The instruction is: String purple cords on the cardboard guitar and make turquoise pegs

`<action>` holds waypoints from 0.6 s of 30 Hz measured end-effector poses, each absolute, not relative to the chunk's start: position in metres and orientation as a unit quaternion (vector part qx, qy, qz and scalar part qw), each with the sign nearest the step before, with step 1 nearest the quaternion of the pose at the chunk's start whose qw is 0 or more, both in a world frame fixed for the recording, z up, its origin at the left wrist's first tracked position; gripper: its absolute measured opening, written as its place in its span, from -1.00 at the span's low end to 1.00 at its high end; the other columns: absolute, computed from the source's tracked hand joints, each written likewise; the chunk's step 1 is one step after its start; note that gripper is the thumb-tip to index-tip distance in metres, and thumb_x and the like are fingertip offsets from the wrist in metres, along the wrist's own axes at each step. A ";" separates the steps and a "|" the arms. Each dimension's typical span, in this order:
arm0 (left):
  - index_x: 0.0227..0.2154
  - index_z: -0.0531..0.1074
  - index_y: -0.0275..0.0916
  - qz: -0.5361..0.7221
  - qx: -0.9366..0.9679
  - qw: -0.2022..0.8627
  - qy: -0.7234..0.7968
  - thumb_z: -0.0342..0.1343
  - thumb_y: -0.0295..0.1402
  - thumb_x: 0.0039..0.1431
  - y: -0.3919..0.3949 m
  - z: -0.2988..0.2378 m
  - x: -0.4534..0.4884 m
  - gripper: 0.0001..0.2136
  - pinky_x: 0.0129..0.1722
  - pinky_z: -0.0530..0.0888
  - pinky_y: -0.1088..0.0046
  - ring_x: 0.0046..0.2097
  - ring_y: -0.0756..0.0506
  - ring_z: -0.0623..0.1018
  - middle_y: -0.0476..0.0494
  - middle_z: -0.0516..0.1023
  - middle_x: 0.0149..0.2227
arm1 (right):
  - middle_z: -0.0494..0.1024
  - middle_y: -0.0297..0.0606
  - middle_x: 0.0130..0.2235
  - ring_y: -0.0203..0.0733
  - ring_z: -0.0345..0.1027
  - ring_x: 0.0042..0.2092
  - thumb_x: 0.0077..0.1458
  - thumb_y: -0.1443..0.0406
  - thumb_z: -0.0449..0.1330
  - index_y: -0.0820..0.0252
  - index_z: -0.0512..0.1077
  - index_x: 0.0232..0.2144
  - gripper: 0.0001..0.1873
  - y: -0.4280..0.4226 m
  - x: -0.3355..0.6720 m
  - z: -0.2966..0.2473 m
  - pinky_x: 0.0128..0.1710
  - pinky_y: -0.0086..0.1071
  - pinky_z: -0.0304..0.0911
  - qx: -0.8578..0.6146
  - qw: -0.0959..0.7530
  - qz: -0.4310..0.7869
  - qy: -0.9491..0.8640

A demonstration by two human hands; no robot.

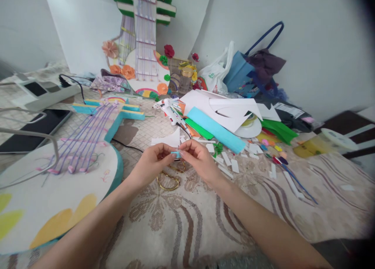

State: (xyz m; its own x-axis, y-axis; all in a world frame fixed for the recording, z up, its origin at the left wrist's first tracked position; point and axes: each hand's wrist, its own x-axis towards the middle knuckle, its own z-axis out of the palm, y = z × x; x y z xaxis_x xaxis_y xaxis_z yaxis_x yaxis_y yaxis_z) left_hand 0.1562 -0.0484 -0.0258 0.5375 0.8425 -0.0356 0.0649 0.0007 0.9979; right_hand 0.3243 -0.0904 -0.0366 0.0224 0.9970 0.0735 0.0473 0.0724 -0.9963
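Note:
Between my fingertips is a small light-blue strip of paper [175, 155]. My left hand [156, 158] pinches its left end, and my right hand [197, 156] pinches the other end. Just below my hands lie gold-handled scissors [168, 183], their blades hidden. A white glue gun [172, 110] rests beyond my hands. To my left lies a handmade guitar [67, 183] with a white face, blue edging and purple string. White paper scraps [226, 158] are scattered to the right of my right hand.
A second decorated guitar [145, 38] stands against the wall. White sheets [228, 108] and a blue crepe paper roll [216, 130] are piled at centre right. A phone-like black tablet [35, 130] lies left; a yellow tape-like roll [310, 146] lies right. Bags [240, 73] stand behind.

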 end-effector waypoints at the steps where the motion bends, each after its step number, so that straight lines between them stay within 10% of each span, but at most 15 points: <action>1: -0.36 0.43 -0.30 0.322 0.628 0.608 0.362 0.18 -0.28 0.03 -0.048 -0.026 0.156 -0.81 -0.28 0.39 0.42 -0.32 -0.05 0.49 -0.13 0.53 -0.36 | 0.41 -0.37 -0.37 -0.33 0.29 -0.33 0.06 0.32 0.20 0.16 0.39 -0.31 -0.90 -0.091 0.324 -0.036 -0.31 -0.45 0.21 -0.497 0.510 0.463 -0.528; 18: -0.34 0.42 -0.30 0.298 0.481 0.743 0.359 0.16 -0.10 0.08 -0.050 -0.024 0.157 -0.69 -0.39 0.41 0.47 -0.38 -0.04 0.53 -0.14 0.55 -0.44 | 0.46 -0.26 -0.25 -0.20 0.36 -0.14 0.12 0.46 0.05 0.10 0.39 -0.31 -0.80 -0.097 0.322 -0.027 -0.10 -0.28 0.26 -0.474 0.488 0.174 -0.711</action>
State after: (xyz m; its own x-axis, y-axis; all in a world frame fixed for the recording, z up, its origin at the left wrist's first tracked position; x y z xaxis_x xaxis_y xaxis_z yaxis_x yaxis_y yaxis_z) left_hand 0.1572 -0.0504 -0.0235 0.5648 0.7878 -0.2458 -0.0982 0.3599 0.9278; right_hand 0.3224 -0.0970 -0.0272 -0.0730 0.8452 0.5294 0.5046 0.4891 -0.7115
